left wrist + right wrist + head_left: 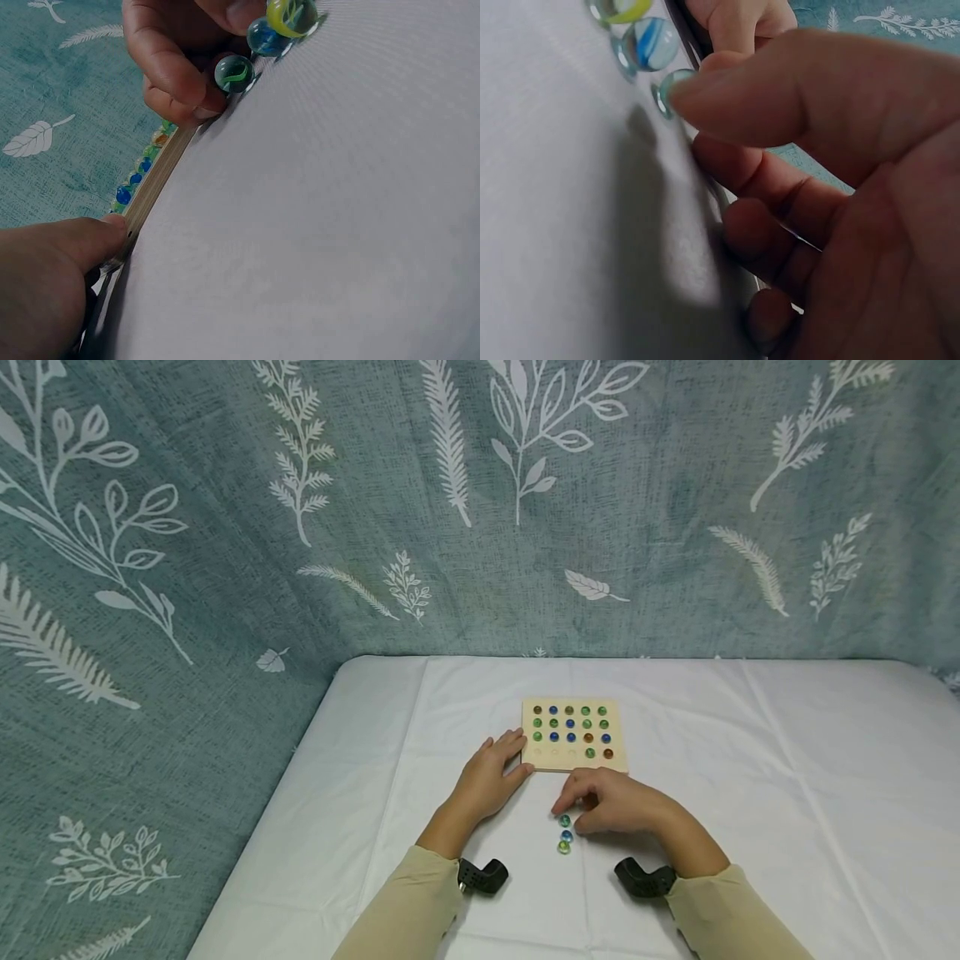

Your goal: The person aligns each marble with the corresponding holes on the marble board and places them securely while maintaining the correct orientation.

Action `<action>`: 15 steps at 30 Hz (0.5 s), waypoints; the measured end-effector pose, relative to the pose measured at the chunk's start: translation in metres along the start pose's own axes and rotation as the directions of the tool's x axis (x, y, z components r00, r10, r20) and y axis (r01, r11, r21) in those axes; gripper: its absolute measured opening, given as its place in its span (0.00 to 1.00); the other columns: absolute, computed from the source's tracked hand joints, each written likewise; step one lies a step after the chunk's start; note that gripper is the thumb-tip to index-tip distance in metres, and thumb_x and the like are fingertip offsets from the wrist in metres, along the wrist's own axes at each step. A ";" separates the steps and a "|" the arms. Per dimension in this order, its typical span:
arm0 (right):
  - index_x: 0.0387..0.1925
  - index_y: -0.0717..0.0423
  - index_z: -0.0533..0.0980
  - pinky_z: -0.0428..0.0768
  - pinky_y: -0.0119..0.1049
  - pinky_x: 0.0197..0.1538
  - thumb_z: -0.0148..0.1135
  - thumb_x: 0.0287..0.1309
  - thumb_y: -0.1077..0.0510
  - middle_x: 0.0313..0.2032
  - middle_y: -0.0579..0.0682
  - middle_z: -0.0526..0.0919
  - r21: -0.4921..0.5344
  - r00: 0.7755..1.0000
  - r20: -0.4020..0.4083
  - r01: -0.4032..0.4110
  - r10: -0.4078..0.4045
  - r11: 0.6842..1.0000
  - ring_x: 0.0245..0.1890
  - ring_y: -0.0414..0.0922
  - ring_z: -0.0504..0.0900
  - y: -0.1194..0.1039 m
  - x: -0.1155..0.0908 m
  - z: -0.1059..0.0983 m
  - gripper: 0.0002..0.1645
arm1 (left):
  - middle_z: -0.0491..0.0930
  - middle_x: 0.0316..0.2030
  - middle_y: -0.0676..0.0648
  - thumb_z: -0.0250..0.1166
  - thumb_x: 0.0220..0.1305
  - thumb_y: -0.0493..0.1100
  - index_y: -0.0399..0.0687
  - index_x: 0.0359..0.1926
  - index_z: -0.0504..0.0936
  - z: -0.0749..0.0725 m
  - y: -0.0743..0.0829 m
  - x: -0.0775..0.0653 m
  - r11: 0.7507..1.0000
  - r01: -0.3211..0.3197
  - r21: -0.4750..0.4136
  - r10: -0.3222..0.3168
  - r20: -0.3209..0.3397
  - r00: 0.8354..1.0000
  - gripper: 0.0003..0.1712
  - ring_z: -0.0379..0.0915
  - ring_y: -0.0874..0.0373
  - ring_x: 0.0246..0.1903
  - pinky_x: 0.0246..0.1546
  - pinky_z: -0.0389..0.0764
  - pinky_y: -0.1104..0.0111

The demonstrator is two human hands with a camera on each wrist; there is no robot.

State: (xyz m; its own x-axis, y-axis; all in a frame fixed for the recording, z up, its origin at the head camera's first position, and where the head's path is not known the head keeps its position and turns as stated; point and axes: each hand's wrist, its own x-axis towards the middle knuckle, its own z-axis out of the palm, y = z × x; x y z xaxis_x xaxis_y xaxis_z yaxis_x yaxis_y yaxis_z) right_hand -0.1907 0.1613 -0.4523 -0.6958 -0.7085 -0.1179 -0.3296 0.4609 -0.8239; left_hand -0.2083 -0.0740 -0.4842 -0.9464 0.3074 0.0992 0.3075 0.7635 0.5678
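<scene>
Between thumb and forefinger of your right hand [621, 800] sits a green marble [565, 821]; an off-centre pinch could send it rolling into the blue marble [567, 836] near your thumb. Those fingertips stand slightly parted, showing no firm hold. Your left hand [486, 781], fingers loosely extended, touches the wooden board [553, 763] beyond them.
</scene>
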 end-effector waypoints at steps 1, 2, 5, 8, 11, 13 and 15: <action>0.40 0.48 0.88 0.74 0.28 0.32 0.72 0.47 0.65 0.39 0.45 0.81 -0.007 1.000 0.000 -0.006 0.006 1.000 0.30 0.39 0.71 0.000 0.000 0.000 0.16 | 0.63 0.72 0.55 0.61 0.70 0.53 0.48 0.70 0.69 0.000 0.000 0.000 1.000 0.001 0.001 -0.001 0.000 1.000 0.32 0.56 0.60 0.73 0.77 0.52 0.62; 0.40 0.47 0.88 0.74 0.28 0.32 0.72 0.47 0.65 0.39 0.44 0.80 -0.015 1.000 0.000 -0.013 0.013 1.000 0.30 0.39 0.71 0.000 0.001 0.001 0.16 | 0.63 0.72 0.55 0.61 0.70 0.53 0.49 0.70 0.69 0.000 0.000 0.000 1.000 0.001 0.001 -0.001 0.000 1.000 0.32 0.56 0.60 0.73 0.77 0.52 0.62; 0.39 0.47 0.88 0.75 0.28 0.32 0.72 0.47 0.65 0.39 0.44 0.80 -0.022 1.000 -0.002 -0.021 0.021 1.000 0.29 0.39 0.71 -0.002 0.001 0.002 0.16 | 0.64 0.72 0.55 0.61 0.70 0.53 0.48 0.70 0.70 0.000 0.000 0.000 1.000 0.000 0.000 0.000 -0.002 1.000 0.31 0.56 0.60 0.73 0.77 0.52 0.62; 0.38 0.48 0.88 0.74 0.28 0.31 0.72 0.47 0.66 0.38 0.44 0.79 -0.036 1.000 -0.005 -0.022 0.022 0.999 0.28 0.39 0.70 -0.003 0.001 0.002 0.15 | 0.64 0.72 0.55 0.61 0.70 0.53 0.48 0.70 0.70 0.001 0.000 0.000 1.000 0.000 -0.003 0.000 -0.002 1.000 0.31 0.56 0.60 0.73 0.77 0.52 0.62; 0.37 0.49 0.88 0.74 0.28 0.31 0.72 0.47 0.66 0.38 0.44 0.79 -0.052 1.000 -0.007 -0.014 0.013 0.999 0.28 0.38 0.70 -0.005 0.000 0.002 0.15 | 0.64 0.72 0.55 0.61 0.70 0.53 0.48 0.70 0.70 0.000 0.001 -0.001 1.000 0.001 -0.004 -0.001 -0.004 1.000 0.31 0.56 0.60 0.73 0.77 0.52 0.62; 0.37 0.48 0.88 0.75 0.27 0.32 0.72 0.47 0.66 0.37 0.43 0.78 -0.062 1.000 -0.009 -0.007 0.006 0.998 0.29 0.37 0.70 -0.005 0.000 0.002 0.14 | 0.64 0.72 0.54 0.61 0.70 0.53 0.48 0.70 0.70 0.000 0.001 -0.001 1.000 0.001 -0.005 -0.001 -0.004 1.000 0.31 0.56 0.60 0.73 0.77 0.52 0.62; 0.37 0.48 0.88 0.75 0.27 0.32 0.72 0.46 0.66 0.37 0.43 0.78 -0.066 1.000 -0.012 -0.002 0.001 0.998 0.29 0.37 0.70 -0.004 0.000 0.003 0.14 | 0.64 0.72 0.54 0.61 0.70 0.52 0.48 0.70 0.70 -0.001 0.002 -0.001 1.000 -0.001 -0.005 0.001 -0.005 1.000 0.31 0.56 0.60 0.73 0.77 0.52 0.62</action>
State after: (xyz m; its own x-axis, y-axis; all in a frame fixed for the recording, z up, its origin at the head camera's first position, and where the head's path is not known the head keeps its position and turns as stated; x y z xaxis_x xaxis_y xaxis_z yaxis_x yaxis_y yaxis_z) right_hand -0.1876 0.1580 -0.4503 -0.7038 -0.7016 -0.1118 -0.3702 0.4965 -0.7852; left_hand -0.2070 -0.0734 -0.4827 -0.9467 0.3051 0.1035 0.3075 0.7603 0.5722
